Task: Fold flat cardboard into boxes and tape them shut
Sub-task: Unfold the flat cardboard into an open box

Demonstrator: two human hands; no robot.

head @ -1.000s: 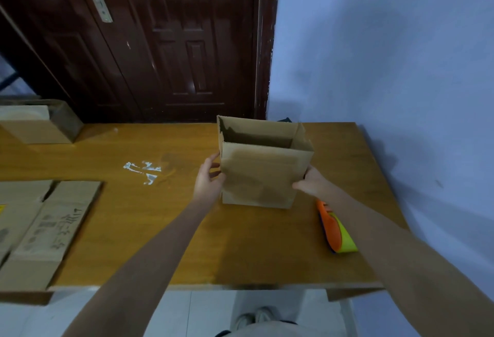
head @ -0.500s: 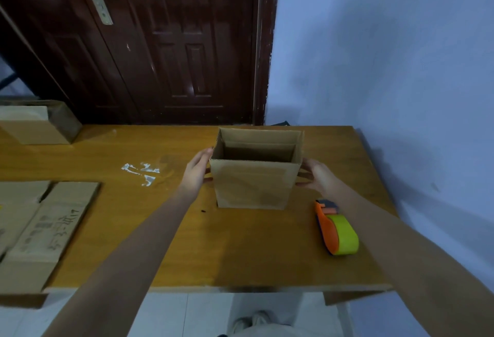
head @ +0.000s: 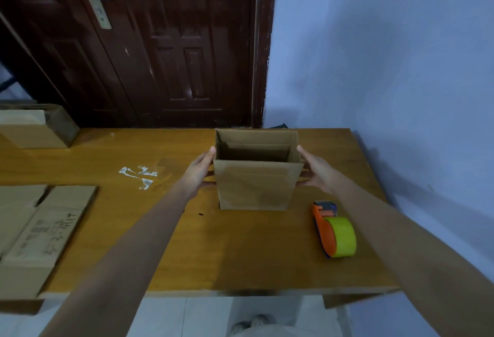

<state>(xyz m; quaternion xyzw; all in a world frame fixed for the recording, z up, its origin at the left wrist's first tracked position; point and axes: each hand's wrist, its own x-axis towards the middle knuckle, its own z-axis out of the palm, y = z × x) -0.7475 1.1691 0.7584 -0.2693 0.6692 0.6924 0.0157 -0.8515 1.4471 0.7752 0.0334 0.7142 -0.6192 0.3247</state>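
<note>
- Standing upright between both palms on the orange-brown wooden table (head: 240, 251): open-topped brown corrugated cardboard box (head: 254, 184), top flaps up, mouth facing the camera, bottom hidden from view.
- Pressing flat against the box's left wall: left hand (head: 199, 173), fingers straight, not curling round anything.
- Pressing likewise against the right wall: right hand (head: 316, 172), fingers extended, thumb low near the wall's bottom half.
- Risking, probably, a buckled or skewed box if the two palms squeeze unevenly; thin walls likely giving way inward.
- Risking also a sliding or tipping box while folding the top flaps, since only side pressure is steadying it.
- Possibly leaving the bottom untaped; cannot tell from here.
- Lying well left of the left hand, overhanging the near table edge: flat brown cardboard sheets with dark printing (head: 40, 229), not obstructing.
- Sitting far beyond the left hand at the table's back corner: another brown cardboard box (head: 34, 130).
- Lying just near and below the right hand: orange tape dispenser with a yellow-green roll (head: 335, 232), close enough for a forearm to knock.
- Marking the tabletop left of the left hand: white scraped patch (head: 139, 176), harmless.
</note>
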